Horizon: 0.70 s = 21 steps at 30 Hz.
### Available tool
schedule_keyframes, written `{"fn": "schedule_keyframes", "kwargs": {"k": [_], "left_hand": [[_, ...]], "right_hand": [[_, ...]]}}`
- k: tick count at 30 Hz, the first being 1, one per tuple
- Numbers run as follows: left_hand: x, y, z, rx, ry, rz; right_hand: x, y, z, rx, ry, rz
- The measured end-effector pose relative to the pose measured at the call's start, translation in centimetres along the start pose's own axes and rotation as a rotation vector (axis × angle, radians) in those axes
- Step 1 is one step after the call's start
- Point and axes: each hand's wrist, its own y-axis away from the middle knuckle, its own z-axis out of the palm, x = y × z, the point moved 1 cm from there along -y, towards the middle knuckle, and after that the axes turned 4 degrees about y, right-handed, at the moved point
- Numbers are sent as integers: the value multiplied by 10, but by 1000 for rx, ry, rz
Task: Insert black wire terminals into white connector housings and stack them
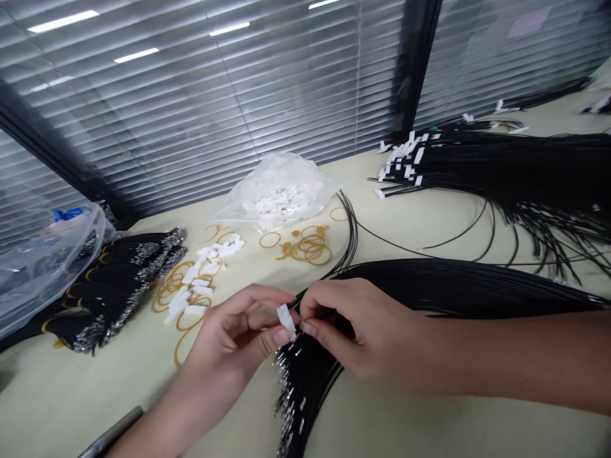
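Between thumb and fingers, my left hand [238, 337] pinches a small white connector housing [287, 322]. My right hand [351, 318] is closed in a pinch close beside it, at the end of a thin black wire; the wire's tip is hidden at the fingertips. Below and behind both hands lies a thick bundle of black wires [410, 280], its silvery crimped ends [289, 394] fanned out toward the front. Loose white connector housings [195, 280] are scattered on the table to the left.
A clear bag of white housings [286, 191] stands by the blinds. Yellow rubber bands [310, 247] lie near it. Banded black wire bundles [119, 286] and a plastic bag [57, 273] are at left. Wires with white connectors [458, 159] are piled at right.
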Motion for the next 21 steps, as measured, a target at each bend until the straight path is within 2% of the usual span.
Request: {"fn": "schedule_keyframes", "kwargs": {"k": [4,10,16,21], "left_hand": [[3,4,2,40,-178,53],[2,8,7,42,-519,187],[2,9,8,37,-586,268],[-1,4,5,62,-693,321]], "right_hand": [[1,0,0,22,-14,25],[2,1,-1,-57,16,84],[-4,-2,-5,-71,-3,151],[-1,0,-7,-31,-66,220]]}}
